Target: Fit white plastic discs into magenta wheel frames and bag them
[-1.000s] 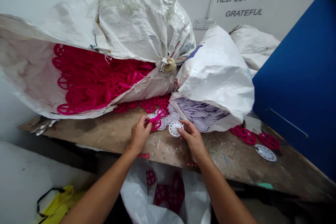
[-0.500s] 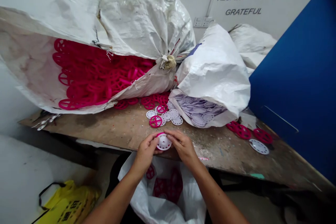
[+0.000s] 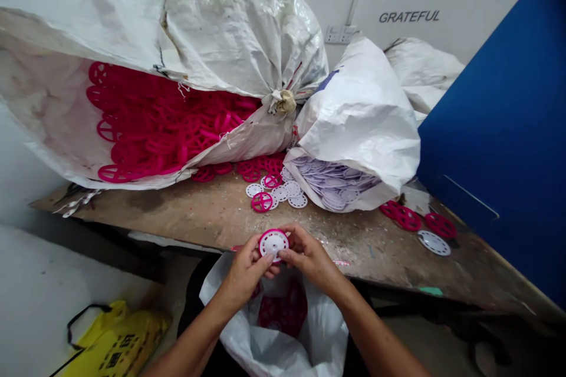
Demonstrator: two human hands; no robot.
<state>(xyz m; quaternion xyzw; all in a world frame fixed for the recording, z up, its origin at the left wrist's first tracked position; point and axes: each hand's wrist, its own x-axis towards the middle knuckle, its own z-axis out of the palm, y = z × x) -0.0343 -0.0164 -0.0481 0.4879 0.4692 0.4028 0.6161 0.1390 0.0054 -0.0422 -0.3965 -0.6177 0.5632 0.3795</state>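
Note:
Between my two hands is a small plastic wheel (image 3: pixel 273 241), a white slotted disc seated inside a pink rim. My left hand (image 3: pixel 248 265) grips its left side, the thumb on the white face and the fingers behind. On the right side, my right hand (image 3: pixel 305 253) pinches it, thumb on the lower face and fingers at the upper edge. Below the hands an open white sack (image 3: pixel 234 330) holds several pink wheels (image 3: pixel 283 309). Loose white discs (image 3: pixel 292 189) and pink spoked rings (image 3: pixel 262 202) lie on the wooden table (image 3: pixel 177 218) beyond.
At the left a large white sack (image 3: pixel 230 17) spills open, full of pink rings (image 3: pixel 168 123). Another sack (image 3: pixel 358 112) holds white discs (image 3: pixel 331 179). More rings (image 3: pixel 407 218) and a white disc (image 3: pixel 434 242) lie at right, beside a blue panel (image 3: pixel 499 129). A yellow bag (image 3: pixel 115 341) stands at lower left.
The white disc and pink rim now sit lined up, with the pink edge showing all round. Both thumbs have moved down onto the disc's lower face, and the wheel is tilted more towards me.

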